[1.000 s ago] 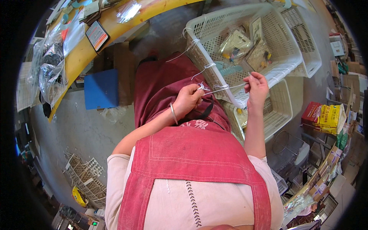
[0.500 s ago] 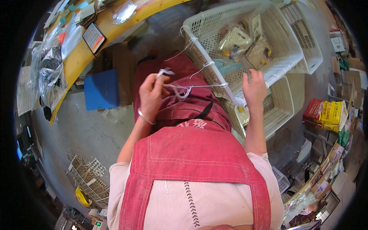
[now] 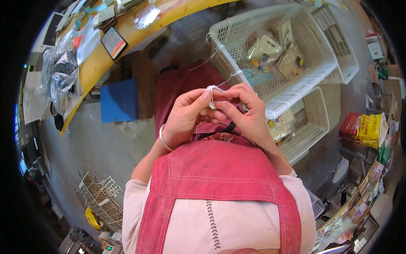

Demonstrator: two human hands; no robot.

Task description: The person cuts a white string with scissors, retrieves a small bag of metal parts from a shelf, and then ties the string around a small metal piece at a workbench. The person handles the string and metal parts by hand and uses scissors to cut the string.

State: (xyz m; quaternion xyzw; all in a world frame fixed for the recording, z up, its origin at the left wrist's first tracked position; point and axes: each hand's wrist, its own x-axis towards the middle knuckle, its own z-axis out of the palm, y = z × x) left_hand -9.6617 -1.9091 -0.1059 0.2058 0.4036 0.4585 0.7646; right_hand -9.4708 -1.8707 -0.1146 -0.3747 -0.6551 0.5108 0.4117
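Both hands meet over the lap, the left hand (image 3: 186, 116) and right hand (image 3: 243, 114) pinching a white string (image 3: 211, 91) between fingertips. It trails up and away toward the basket (image 3: 296, 91) just beyond the right hand, long axis running that way. Risk, I'd say: a slack fingertip pinch lets the thin string slip, or it snags on the basket rim.

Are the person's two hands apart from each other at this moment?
No: the left hand and right hand meet, fingers touching, pinching a white string above the red apron.
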